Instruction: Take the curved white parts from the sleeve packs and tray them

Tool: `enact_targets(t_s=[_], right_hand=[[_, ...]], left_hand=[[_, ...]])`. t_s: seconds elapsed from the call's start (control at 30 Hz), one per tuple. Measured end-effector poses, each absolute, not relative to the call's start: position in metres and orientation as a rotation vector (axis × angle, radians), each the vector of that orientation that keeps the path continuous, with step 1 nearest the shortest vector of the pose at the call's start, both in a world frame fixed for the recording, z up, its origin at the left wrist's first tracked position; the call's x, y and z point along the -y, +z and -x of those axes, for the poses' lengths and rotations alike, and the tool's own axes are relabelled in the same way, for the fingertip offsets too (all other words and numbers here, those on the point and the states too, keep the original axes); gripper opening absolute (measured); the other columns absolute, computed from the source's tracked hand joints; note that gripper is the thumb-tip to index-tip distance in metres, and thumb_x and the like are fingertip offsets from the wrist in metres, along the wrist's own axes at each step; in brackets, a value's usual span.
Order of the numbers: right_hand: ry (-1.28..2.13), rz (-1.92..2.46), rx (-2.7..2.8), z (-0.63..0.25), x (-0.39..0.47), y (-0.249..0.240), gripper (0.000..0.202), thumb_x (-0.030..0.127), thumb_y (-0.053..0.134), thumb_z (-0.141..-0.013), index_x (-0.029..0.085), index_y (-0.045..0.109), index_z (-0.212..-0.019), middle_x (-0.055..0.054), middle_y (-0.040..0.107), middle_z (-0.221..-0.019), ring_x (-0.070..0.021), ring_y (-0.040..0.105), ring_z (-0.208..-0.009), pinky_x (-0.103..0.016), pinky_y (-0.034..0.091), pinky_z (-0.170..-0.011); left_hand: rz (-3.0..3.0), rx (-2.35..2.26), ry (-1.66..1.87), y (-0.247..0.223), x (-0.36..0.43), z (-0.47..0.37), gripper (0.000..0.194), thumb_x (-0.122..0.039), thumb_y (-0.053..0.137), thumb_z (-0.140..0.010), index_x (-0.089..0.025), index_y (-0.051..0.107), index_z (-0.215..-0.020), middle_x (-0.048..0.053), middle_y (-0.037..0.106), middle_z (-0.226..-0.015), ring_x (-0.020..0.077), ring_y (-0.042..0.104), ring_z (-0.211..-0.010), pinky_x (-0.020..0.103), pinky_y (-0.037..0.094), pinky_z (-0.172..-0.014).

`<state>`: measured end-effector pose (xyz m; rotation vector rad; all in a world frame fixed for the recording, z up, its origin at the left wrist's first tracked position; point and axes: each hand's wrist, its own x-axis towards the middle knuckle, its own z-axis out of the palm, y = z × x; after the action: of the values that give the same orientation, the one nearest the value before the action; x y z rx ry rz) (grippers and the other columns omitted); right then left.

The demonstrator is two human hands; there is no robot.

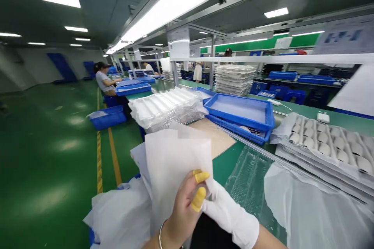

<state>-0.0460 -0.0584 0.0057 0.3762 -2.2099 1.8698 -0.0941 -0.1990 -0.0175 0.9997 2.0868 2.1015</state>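
Observation:
A thin white sheet (pixel 178 163), like foam or tissue paper, stands up in front of me. My left hand (pixel 185 202), with yellow finger cots on thumb and fingers and a bangle at the wrist, curls around the sheet's lower right edge. In a white glove, my right hand (pixel 229 216) meets it there and pinches the same edge; its fingertips are partly hidden behind the left hand. More loose white sheets (pixel 122 210) spill over a blue container at lower left. To the right lies a clear plastic tray (pixel 248 179) on the green bench.
White trays (pixel 169 105) are stacked beyond the sheet, beside a brown board (pixel 216 136) and blue bins (pixel 239 111). At right, a tray (pixel 330 140) holds several rounded pale parts. A blue bin (pixel 108 116) stands by the floor lines. A seated person (pixel 105 79) works farther along.

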Motion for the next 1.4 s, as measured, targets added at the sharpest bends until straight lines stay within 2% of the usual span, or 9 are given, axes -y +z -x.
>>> enact_targets(t_s=[0.13, 0.27, 0.4, 0.53, 0.67, 0.87, 1.17, 1.27, 1.4], right_hand=[[2.155, 0.111, 1.830, 0.015, 0.006, -0.009, 0.044, 0.063, 0.071, -0.080, 0.026, 0.079, -0.104, -0.006, 0.075, -0.113, -0.0355, 0.068, -0.112, -0.054, 0.047, -0.108], [2.088, 0.458, 1.591, -0.024, -0.038, -0.014, 0.049, 0.061, 0.075, -0.079, 0.023, 0.077, -0.110, -0.008, 0.074, -0.120, -0.0369, 0.063, -0.121, -0.055, 0.043, -0.112], [2.148, 0.482, 1.348, -0.050, -0.062, -0.007, 0.051, 0.055, 0.078, -0.080, 0.026, 0.072, -0.122, -0.007, 0.069, -0.130, -0.0349, 0.060, -0.126, -0.051, 0.043, -0.112], [2.250, 0.456, 1.112, -0.057, -0.086, -0.007, 0.052, 0.048, 0.083, -0.077, 0.026, 0.071, -0.123, -0.007, 0.069, -0.131, -0.0324, 0.060, -0.128, -0.049, 0.044, -0.113], [2.177, 0.493, 1.094, -0.059, -0.117, -0.013, 0.050, 0.047, 0.081, -0.078, 0.024, 0.071, -0.122, -0.006, 0.068, -0.133, -0.0298, 0.059, -0.129, -0.045, 0.044, -0.114], [1.936, 0.683, 1.378, -0.062, -0.168, -0.028, 0.060, 0.053, 0.074, -0.079, 0.018, 0.066, -0.128, -0.011, 0.065, -0.135, -0.0299, 0.058, -0.130, -0.043, 0.043, -0.113], [1.114, 0.973, 1.661, -0.071, -0.141, -0.037, 0.082, 0.060, 0.066, -0.082, 0.017, 0.045, -0.149, -0.018, 0.054, -0.141, -0.0318, 0.054, -0.129, -0.048, 0.043, -0.110], [1.210, 0.872, 1.873, -0.068, -0.117, -0.035, 0.066, 0.054, 0.067, -0.082, 0.019, 0.056, -0.138, -0.013, 0.065, -0.126, -0.0296, 0.062, -0.115, -0.045, 0.048, -0.101], [1.375, 0.965, 1.746, -0.072, -0.116, -0.036, 0.035, 0.049, 0.059, -0.085, 0.016, 0.068, -0.091, -0.008, 0.070, -0.090, -0.0243, 0.064, -0.086, -0.038, 0.050, -0.082]], left_hand=[[-1.274, -1.924, 1.874, 0.002, 0.153, 0.086, 0.033, -0.043, 0.060, -0.094, -0.037, 0.068, -0.125, 0.009, 0.067, -0.126, 0.0301, 0.062, -0.118, 0.048, 0.050, -0.105], [-1.128, -2.230, 2.134, -0.010, 0.129, 0.109, 0.044, -0.043, 0.074, -0.083, -0.038, 0.065, -0.125, 0.008, 0.059, -0.139, 0.0308, 0.046, -0.139, 0.050, 0.030, -0.122], [-0.580, -1.867, 2.187, -0.022, 0.089, 0.131, 0.063, -0.064, 0.066, -0.083, -0.037, 0.052, -0.138, 0.007, 0.052, -0.150, 0.0273, 0.040, -0.145, 0.046, 0.028, -0.123], [-0.458, -1.284, 1.754, -0.016, 0.047, 0.115, 0.067, -0.075, 0.055, -0.084, -0.023, 0.066, -0.125, 0.013, 0.071, -0.126, 0.0330, 0.061, -0.124, 0.048, 0.047, -0.107], [-0.449, -1.153, 1.577, -0.001, 0.013, 0.092, 0.054, -0.064, 0.071, -0.078, -0.016, 0.076, -0.101, 0.012, 0.077, -0.099, 0.0281, 0.070, -0.095, 0.038, 0.055, -0.087], [-0.475, -1.309, 1.584, 0.008, -0.032, 0.091, 0.035, -0.023, 0.089, -0.058, -0.016, 0.072, -0.087, 0.004, 0.071, -0.077, 0.0152, 0.062, -0.065, 0.027, 0.050, -0.062], [-0.529, -1.580, 1.704, -0.026, -0.059, 0.089, 0.028, -0.029, 0.081, -0.065, -0.020, 0.063, -0.085, -0.004, 0.062, -0.072, 0.0108, 0.052, -0.061, 0.022, 0.041, -0.057], [-0.635, -1.560, 1.696, -0.031, -0.059, 0.079, 0.021, -0.030, 0.079, -0.068, -0.019, 0.064, -0.079, -0.002, 0.063, -0.075, 0.0119, 0.053, -0.065, 0.023, 0.042, -0.060], [-0.673, -1.477, 1.717, -0.036, -0.052, 0.072, 0.026, -0.039, 0.079, -0.071, -0.020, 0.065, -0.081, 0.003, 0.067, -0.085, 0.0174, 0.061, -0.078, 0.028, 0.050, -0.069]])
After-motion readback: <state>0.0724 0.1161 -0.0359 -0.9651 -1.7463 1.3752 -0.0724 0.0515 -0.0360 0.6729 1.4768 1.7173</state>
